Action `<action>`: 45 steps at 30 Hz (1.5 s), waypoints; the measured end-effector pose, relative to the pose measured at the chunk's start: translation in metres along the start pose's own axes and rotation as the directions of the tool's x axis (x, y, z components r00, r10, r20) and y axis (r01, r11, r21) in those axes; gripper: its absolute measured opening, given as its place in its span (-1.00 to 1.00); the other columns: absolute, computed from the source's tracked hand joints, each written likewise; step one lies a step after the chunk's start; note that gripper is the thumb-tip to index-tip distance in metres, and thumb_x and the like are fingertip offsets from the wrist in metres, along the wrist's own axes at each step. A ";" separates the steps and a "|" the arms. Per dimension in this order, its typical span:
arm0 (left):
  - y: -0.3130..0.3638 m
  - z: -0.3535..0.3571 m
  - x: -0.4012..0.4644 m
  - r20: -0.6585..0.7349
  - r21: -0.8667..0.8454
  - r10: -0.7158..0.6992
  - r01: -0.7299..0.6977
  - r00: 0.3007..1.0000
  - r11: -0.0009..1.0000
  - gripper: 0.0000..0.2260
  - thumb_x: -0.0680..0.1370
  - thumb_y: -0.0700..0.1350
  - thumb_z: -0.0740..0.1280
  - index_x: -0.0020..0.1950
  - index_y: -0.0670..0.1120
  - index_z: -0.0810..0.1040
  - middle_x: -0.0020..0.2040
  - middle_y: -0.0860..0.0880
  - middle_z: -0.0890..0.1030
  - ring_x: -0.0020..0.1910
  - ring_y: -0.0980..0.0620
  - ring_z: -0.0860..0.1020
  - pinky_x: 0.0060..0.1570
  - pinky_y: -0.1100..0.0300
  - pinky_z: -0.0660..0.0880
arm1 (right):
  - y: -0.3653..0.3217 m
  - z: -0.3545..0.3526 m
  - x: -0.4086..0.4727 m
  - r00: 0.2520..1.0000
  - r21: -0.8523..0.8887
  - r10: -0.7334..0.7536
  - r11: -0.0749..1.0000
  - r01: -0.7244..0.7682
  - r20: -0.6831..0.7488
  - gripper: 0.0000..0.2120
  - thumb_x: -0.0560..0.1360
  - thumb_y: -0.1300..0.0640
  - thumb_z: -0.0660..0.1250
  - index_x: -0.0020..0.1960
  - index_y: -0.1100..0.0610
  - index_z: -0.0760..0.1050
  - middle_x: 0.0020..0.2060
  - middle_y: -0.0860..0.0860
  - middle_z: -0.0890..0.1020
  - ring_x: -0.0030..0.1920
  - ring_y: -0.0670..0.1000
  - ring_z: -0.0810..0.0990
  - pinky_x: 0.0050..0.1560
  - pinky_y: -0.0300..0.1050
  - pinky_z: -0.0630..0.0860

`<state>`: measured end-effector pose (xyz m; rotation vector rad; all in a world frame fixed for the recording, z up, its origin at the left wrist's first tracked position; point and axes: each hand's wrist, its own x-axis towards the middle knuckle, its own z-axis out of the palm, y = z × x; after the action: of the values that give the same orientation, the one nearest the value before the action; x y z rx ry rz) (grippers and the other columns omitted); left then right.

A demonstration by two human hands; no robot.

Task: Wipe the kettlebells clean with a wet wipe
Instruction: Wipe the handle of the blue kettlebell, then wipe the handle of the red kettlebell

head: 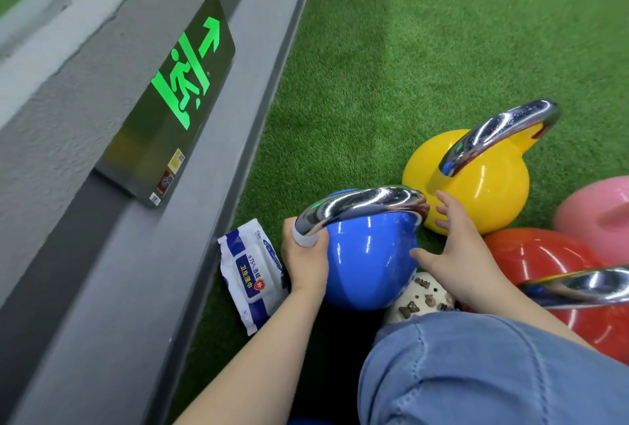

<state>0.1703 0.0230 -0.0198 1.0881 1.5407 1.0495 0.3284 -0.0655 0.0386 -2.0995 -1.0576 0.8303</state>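
Head view: my two hands are on the blue kettlebell, which stands on the green turf floor right in front of my knee.
Wet wipe: a white wet wipe is folded round the left end of the chrome handle, pinched there by my left hand.
Left grip: closed on the wipe and the handle's left leg.
Right grip: my right hand is open, fingers spread, palm against the bell's right flank; it holds nothing.
Key relation: the handle's long axis runs left to right across me, from my left hand toward my right. I judge the wipe should slide rightward along it while the right hand steadies the bell; the left hand is the one already on it.
Neighbours: yellow kettlebell just behind my right hand, red kettlebell beside my right forearm, pink kettlebell at the edge.
Supplies: the pack of wet wipes lies on the turf just left of my left wrist.
Room: grey wall base on the left, bearing a lit green exit sign.
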 end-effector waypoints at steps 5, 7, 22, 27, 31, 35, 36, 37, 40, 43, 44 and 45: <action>0.006 0.001 -0.003 0.030 -0.060 -0.074 0.076 0.997 0.995 -0.76 0.42 -0.29 0.36 -0.20 0.05 0.42 -0.22 0.08 0.55 -0.19 0.07 0.50 -0.20 0.30 0.44 | 0.001 -0.005 -0.004 1.000 -0.002 0.016 1.000 -0.016 -0.015 -0.16 0.37 0.28 0.44 0.50 0.07 0.04 0.43 0.07 0.23 0.40 0.05 0.29 0.37 -0.04 0.27; 0.009 -0.005 0.001 0.103 -0.014 -0.055 0.057 0.993 0.998 -0.81 0.38 -0.20 0.42 -0.21 0.03 0.44 -0.21 0.04 0.56 -0.19 0.06 0.50 -0.18 0.22 0.44 | 0.001 -0.006 -0.004 1.000 0.001 0.015 1.000 -0.015 -0.018 -0.16 0.38 0.27 0.44 0.50 0.08 0.04 0.43 0.08 0.23 0.39 0.05 0.29 0.37 -0.04 0.27; 0.088 -0.003 0.001 0.544 0.685 0.247 -0.594 0.802 0.422 -0.85 0.49 -0.09 0.29 -0.14 -0.02 0.30 -0.18 -0.02 0.49 -0.20 -0.09 0.46 -0.28 0.12 0.33 | -0.008 -0.012 -0.005 0.990 0.262 0.106 0.962 -0.079 -0.090 -0.22 0.39 0.32 0.42 0.48 0.09 0.09 0.36 0.08 0.32 0.24 0.02 0.40 0.17 -0.17 0.32; 0.110 0.034 -0.014 0.767 0.633 0.205 -0.769 0.607 -0.089 -0.77 0.51 -0.04 0.32 0.05 -0.07 0.34 0.00 -0.05 0.54 -0.02 -0.12 0.56 -0.28 0.14 0.29 | -0.010 -0.023 -0.012 0.984 0.413 0.155 0.905 -0.104 -0.092 -0.50 0.45 0.35 0.35 0.34 0.16 0.33 0.23 0.08 0.47 0.08 -0.02 0.49 0.13 -0.13 0.41; 0.118 0.065 -0.030 0.835 0.547 0.114 -0.793 0.538 -0.268 -0.75 0.50 -0.22 0.27 0.15 -0.14 0.34 0.09 -0.10 0.52 0.07 -0.14 0.54 -0.24 0.11 0.29 | -0.005 -0.035 -0.024 0.975 0.460 0.183 0.882 -0.105 -0.129 -0.70 0.47 0.35 0.31 0.18 0.16 0.47 0.07 0.05 0.55 -0.01 -0.06 0.52 -0.04 -0.33 0.41; 0.121 0.089 -0.041 0.885 0.432 -0.024 -0.837 0.466 -0.336 -0.68 0.50 -0.04 0.31 0.16 -0.18 0.37 0.11 -0.12 0.51 0.10 -0.15 0.51 -0.19 0.12 0.29 | 0.002 -0.050 -0.038 0.959 0.491 0.232 0.862 -0.126 -0.160 -0.78 0.48 0.34 0.30 0.05 0.09 0.50 0.01 0.07 0.60 0.01 0.00 0.55 0.04 -0.25 0.44; 0.120 0.091 -0.041 0.895 0.404 -0.038 -0.842 0.445 -0.358 -0.66 0.50 0.01 0.30 0.15 -0.17 0.39 0.10 -0.11 0.52 0.09 -0.14 0.51 -0.19 0.12 0.28 | 0.003 -0.053 -0.041 0.957 0.498 0.244 0.856 -0.137 -0.155 -0.79 0.48 0.33 0.30 0.05 0.09 0.51 0.01 0.07 0.61 0.03 0.01 0.56 0.04 -0.23 0.44; 0.118 0.094 -0.041 0.910 0.367 -0.043 -0.849 0.413 -0.380 -0.68 0.52 0.02 0.28 0.14 -0.17 0.39 0.10 -0.11 0.52 0.07 -0.14 0.52 -0.20 0.12 0.28 | 0.005 -0.056 -0.045 0.954 0.509 0.254 0.849 -0.142 -0.157 -0.78 0.48 0.34 0.29 0.06 0.10 0.51 0.01 0.07 0.61 0.03 0.00 0.56 0.01 -0.26 0.44; 0.121 0.103 -0.036 0.925 0.351 -0.072 -0.910 0.374 -0.222 -0.81 0.58 -0.05 0.17 0.08 -0.14 0.44 0.09 -0.12 0.54 0.05 -0.15 0.53 -0.18 0.11 0.32 | 0.010 -0.066 -0.054 0.947 0.550 0.274 0.824 -0.139 -0.170 -0.78 0.49 0.36 0.26 0.05 0.12 0.51 -0.02 0.08 0.60 -0.03 -0.03 0.56 -0.09 -0.40 0.42; 0.137 0.116 -0.035 0.904 0.425 -0.176 -0.866 0.390 0.265 -0.73 0.59 0.01 0.18 -0.04 -0.18 0.52 0.02 -0.16 0.60 -0.07 -0.11 0.52 -0.13 0.11 0.37 | 0.012 -0.072 -0.059 0.948 0.592 0.276 0.795 -0.131 -0.161 -0.81 0.52 0.38 0.21 0.02 0.14 0.48 -0.05 0.15 0.58 -0.19 -0.03 0.58 -0.12 -0.34 0.45; 0.143 0.118 -0.036 0.915 0.403 -0.187 -0.829 0.357 0.387 -0.71 0.59 0.01 0.19 -0.05 -0.18 0.56 0.01 -0.16 0.62 -0.06 -0.10 0.52 -0.09 0.13 0.38 | 0.011 -0.073 -0.060 0.951 0.598 0.269 0.791 -0.128 -0.153 -0.81 0.52 0.37 0.21 0.02 0.14 0.48 -0.06 0.15 0.59 -0.21 -0.06 0.58 -0.14 -0.33 0.45; 0.148 0.119 -0.040 0.927 0.376 -0.190 -0.788 0.324 0.487 -0.72 0.59 0.01 0.20 -0.06 -0.14 0.59 0.01 -0.14 0.62 -0.04 -0.08 0.53 -0.07 0.15 0.38 | 0.009 -0.074 -0.062 0.954 0.610 0.261 0.783 -0.121 -0.146 -0.82 0.53 0.36 0.20 0.02 0.13 0.47 -0.06 0.14 0.58 -0.23 -0.08 0.58 -0.16 -0.34 0.45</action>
<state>0.3158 0.0340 0.1087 2.2814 0.6899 -0.3394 0.3595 -0.1409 0.0910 -1.7071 -0.3800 0.8604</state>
